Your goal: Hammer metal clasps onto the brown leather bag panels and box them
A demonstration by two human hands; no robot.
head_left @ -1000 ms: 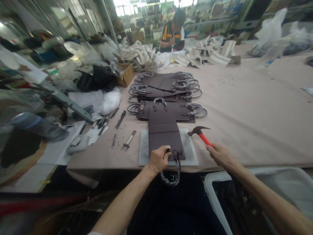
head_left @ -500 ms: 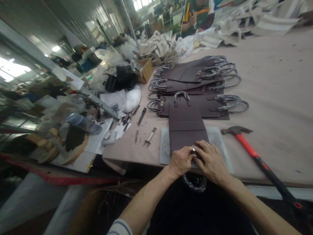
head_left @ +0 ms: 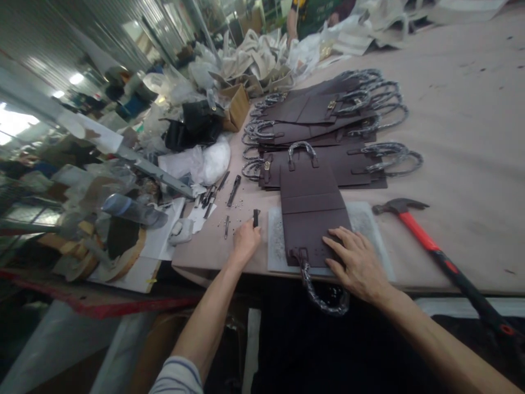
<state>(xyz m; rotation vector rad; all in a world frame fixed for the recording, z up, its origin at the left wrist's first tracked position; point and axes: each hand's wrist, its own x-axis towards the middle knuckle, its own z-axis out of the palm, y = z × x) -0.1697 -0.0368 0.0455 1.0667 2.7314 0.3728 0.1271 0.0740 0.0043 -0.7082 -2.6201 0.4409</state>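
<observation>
A dark brown leather bag panel (head_left: 311, 210) lies flat on a grey pad (head_left: 367, 221) at the table's near edge. Its wrapped handle (head_left: 320, 295) hangs over the edge. My right hand (head_left: 356, 262) rests flat on the panel's near right corner, fingers spread. My left hand (head_left: 246, 241) is to the left of the pad, fingers closed on a small dark metal punch (head_left: 256, 217) standing on the table. A hammer with a red and black handle (head_left: 435, 251) lies on the table to the right, apart from both hands.
Stacked brown bag panels with wrapped handles (head_left: 328, 126) lie behind the pad. Small metal tools (head_left: 229, 197) are scattered at left, beside plastic bags and a cardboard box (head_left: 238, 109). Another person (head_left: 311, 13) works at the far end.
My left hand left the panel and moved left, now gripping the punch. My right hand, which put down the hammer earlier, stays flat on the panel. The camera tilted slightly.
</observation>
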